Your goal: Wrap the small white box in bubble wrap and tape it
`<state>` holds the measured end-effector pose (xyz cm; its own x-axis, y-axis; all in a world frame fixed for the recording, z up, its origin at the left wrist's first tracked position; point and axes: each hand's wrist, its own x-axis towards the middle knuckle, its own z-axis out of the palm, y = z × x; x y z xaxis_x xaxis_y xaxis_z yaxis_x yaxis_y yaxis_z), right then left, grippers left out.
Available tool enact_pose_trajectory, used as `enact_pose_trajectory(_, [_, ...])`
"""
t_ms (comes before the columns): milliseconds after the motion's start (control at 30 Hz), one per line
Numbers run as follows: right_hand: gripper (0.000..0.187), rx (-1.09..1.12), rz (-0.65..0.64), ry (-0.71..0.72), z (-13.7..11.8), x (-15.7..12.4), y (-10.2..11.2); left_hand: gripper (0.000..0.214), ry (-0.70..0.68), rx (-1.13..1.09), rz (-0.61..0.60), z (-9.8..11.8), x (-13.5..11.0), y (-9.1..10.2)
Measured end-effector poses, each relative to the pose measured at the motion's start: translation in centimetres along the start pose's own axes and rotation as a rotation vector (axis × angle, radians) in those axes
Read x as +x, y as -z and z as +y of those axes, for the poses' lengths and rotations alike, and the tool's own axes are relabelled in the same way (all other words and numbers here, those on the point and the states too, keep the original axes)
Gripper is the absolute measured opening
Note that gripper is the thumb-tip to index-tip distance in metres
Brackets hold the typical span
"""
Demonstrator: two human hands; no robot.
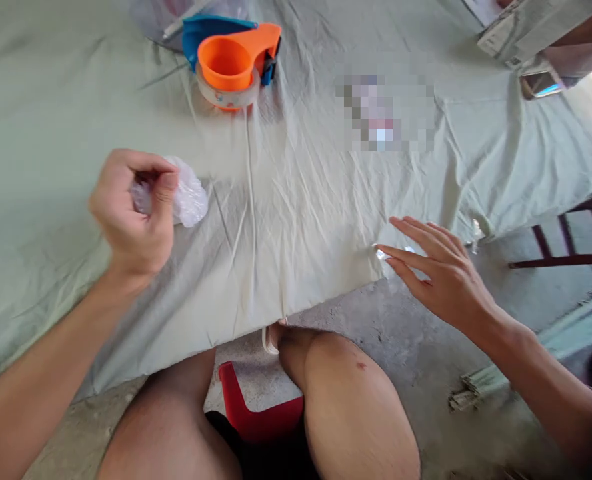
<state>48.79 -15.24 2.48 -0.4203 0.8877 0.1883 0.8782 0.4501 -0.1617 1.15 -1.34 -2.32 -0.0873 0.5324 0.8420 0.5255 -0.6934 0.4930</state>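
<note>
My left hand (pixel 135 213) is curled closed around a crumpled wad of clear plastic wrap (pixel 191 193), part of which bulges out past the thumb and forefinger. It hovers over, or rests near, the left part of the cloth-covered table (pixel 296 180); the exact contact does not show. At the table's front edge on the right, my right hand (pixel 433 263) has its fingers stretched out and apart. A small shiny clear scrap (pixel 380 253) glints by its index fingertip. Whether the scrap sticks to the finger cannot be made out.
An orange and blue tape dispenser (pixel 236 60) with a roll of clear tape stands at the back. Behind it is a plastic bag (pixel 151 17). A pixelated item (pixel 379 110) lies right of centre. A phone (pixel 541 85) lies at the far right, near a cardboard box (pixel 521 33).
</note>
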Motion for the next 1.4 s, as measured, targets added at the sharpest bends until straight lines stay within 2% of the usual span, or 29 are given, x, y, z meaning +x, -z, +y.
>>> enact_pose_trajectory(33, [0.035, -0.009, 0.037, 0.007, -0.2, 0.5, 0.0, 0.023, -0.003, -0.009, 0.006, 0.8, 0.1, 0.0])
enact_pose_trajectory(100, [0.038, -0.02, 0.135, 0.022, -1.4, 2.2, 0.1, 0.023, 0.047, 0.016, -0.063, 2.2, 0.3, 0.1])
enact_pose_trajectory(133, [0.039, -0.014, 0.191, 0.025, -2.4, 3.5, 0.1, 0.026, 0.014, 0.014, -0.032, 2.7, 0.3, 0.2])
enact_pose_trajectory(200, [0.041, 0.036, 0.32, 0.032, -5.3, 6.7, -0.1, 0.03, 0.006, 0.024, -0.048, 3.4, 0.3, 0.4])
enact_pose_trajectory(233, [0.043, 0.096, 0.359, 0.057, -7.1, 8.5, -0.3, 0.03, 0.0, 0.037, -0.102, 3.5, 0.3, 0.5])
enact_pose_trajectory(333, [0.052, 0.273, 0.352, 0.204, -13.2, 14.1, -1.6, 0.032, 0.03, 0.072, -0.196, 3.6, 0.1, 0.9])
enact_pose_trajectory(400, [0.07, 0.334, 0.293, 0.302, -16.5, 17.4, -2.9, 0.031, 0.073, 0.096, -0.174, 3.7, -0.1, 1.1])
enact_pose_trajectory(467, [0.066, 0.318, 0.258, 0.389, -18.5, 19.8, -4.2, 0.027, 0.098, 0.111, -0.097, 3.8, -0.3, 1.3])
enact_pose_trajectory(500, [0.057, 0.308, 0.236, 0.411, -19.0, 20.7, -4.8, 0.026, 0.102, 0.105, -0.055, 3.9, -0.4, 1.4])
enact_pose_trajectory(600, [0.023, 0.309, 0.214, 0.412, -18.7, 21.7, -6.2, 0.034, 0.092, -0.014, -0.009, 4.5, -0.4, 1.9])
enact_pose_trajectory(700, [0.015, 0.353, 0.238, 0.357, -17.4, 21.3, -7.1, 0.057, 0.089, -0.128, -0.099, 5.0, -0.2, 2.6])
enact_pose_trajectory(767, [0.006, 0.336, 0.236, 0.324, -16.8, 20.8, -7.4, 0.065, 0.053, -0.132, -0.173, 5.1, 0.1, 3.0])
enact_pose_trajectory(867, [0.018, 0.22, 0.213, 0.311, -17.1, 20.5, -7.3, 0.061, -0.109, -0.137, -0.316, 5.1, 0.7, 3.5])
enact_pose_trajectory(933, [0.015, 0.148, 0.191, 0.326, -17.8, 20.7, -7.1, 0.056, -0.24, -0.114, -0.398, 5.1, 1.0, 3.7])
enact_pose_trajectory(1033, [0.009, 0.06, 0.158, 0.368, -18.8, 21.4, -6.9, 0.057, -0.383, -0.033, -0.467, 5.1, 1.3, 3.8])
enact_pose_trajectory(1100, [0.021, 0.045, 0.158, 0.358, -18.9, 21.8, -6.8, 0.059, -0.437, 0.003, -0.51, 5.2, 1.3, 3.8])
enact_pose_trajectory(1167, [0.029, 0.124, 0.18, 0.283, -18.4, 22.0, -6.6, 0.053, -0.462, 0.037, -0.535, 5.2, 1.3, 3.7])
enact_pose_trajectory(1300, [0.021, 0.452, 0.18, 0.018, -16.1, 21.5, -5.9, 0.033, -0.457, 0.124, -0.516, 5.0, 1.3, 3.4])
enact_pose_trajectory(1400, [0.023, 0.609, 0.127, -0.165, -14.3, 20.6, -5.0, 0.024, -0.402, 0.209, -0.493, 5.0, 0.9, 3.1])
